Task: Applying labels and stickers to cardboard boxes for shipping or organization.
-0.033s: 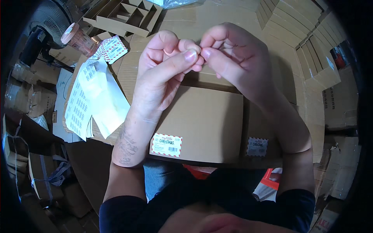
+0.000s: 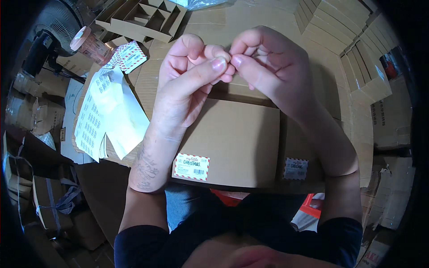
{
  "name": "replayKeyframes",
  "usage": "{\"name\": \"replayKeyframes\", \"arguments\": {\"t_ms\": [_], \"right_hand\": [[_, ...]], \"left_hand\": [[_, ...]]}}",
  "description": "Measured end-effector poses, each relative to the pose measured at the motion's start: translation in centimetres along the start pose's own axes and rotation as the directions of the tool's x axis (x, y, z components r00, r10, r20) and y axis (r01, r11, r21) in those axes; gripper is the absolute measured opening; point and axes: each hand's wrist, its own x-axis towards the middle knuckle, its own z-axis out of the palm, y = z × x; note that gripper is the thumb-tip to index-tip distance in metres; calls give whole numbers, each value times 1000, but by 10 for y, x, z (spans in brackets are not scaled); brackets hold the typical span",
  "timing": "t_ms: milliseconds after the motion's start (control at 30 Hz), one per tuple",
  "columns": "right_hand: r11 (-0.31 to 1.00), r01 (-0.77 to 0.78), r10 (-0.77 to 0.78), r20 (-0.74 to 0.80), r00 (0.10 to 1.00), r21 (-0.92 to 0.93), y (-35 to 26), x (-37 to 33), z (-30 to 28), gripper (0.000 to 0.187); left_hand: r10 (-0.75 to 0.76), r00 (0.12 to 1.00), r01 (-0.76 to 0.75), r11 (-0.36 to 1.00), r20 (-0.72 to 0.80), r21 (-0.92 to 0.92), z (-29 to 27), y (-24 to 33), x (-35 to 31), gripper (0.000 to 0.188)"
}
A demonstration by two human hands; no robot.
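Note:
My left hand (image 2: 185,78) and my right hand (image 2: 278,69) meet fingertip to fingertip over the far edge of a flat brown cardboard box (image 2: 237,138). Both hands pinch with thumb and fingers; anything between the fingertips is too small or hidden to make out. A white label (image 2: 192,167) with a red striped border sits on the box's near left corner. To its right, partly under my right forearm, lies a second brown box (image 2: 292,138) bearing a similar label (image 2: 296,169) in shadow.
Printed sticker sheets (image 2: 94,123) lie at the left, with striped labels (image 2: 132,56) and a pink-lidded jar (image 2: 91,47) beyond. A fan (image 2: 53,31) stands far left. Cardboard dividers (image 2: 145,20) rest at the back. Stacked cartons (image 2: 333,20) line the right.

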Motion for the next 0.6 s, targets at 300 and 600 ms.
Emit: {"name": "replayKeyframes", "arguments": {"t_ms": [300,600], "right_hand": [[997,71,-68,135,988,-18,-5,-3,-1,10],[997,79,-78,165,983,6,-17,-7,4,10]], "left_hand": [[-28,991,43,993,128,-113,-5,1,-2,31],[-47,982,78,983,182,-167,-3,0,-5,40]]}}
